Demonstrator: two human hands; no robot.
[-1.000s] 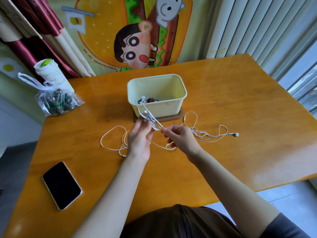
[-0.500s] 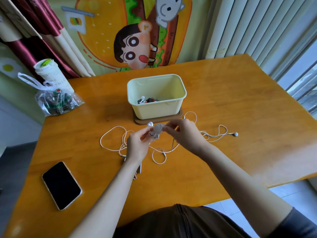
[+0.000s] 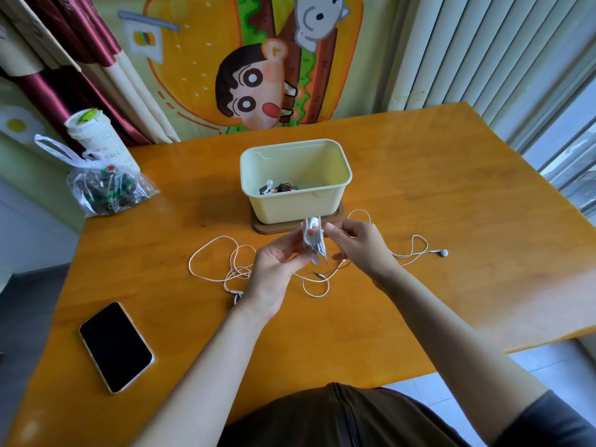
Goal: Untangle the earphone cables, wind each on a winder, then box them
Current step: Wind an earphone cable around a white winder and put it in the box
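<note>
Head view: left hand (image 3: 274, 272) and right hand (image 3: 361, 246) both pinch a wound cable bundle (image 3: 314, 245) at the box's (image 3: 296, 206) 6 o'clock; whether a winder sits inside is hidden. On the table (image 3: 451, 188), loose cable (image 3: 206, 253) runs partly beneath them.

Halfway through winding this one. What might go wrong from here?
1. The wound bundle sits between the thumb and fingers of the left hand, with the right hand pinching at its top. If either grip eases, the turns may spring loose.
2. The loose cable on the table lies in overlapping loops, so pulling on it could tighten a knot.
3. The box stands just behind the hands, and a snagged cable might nudge it.
</note>
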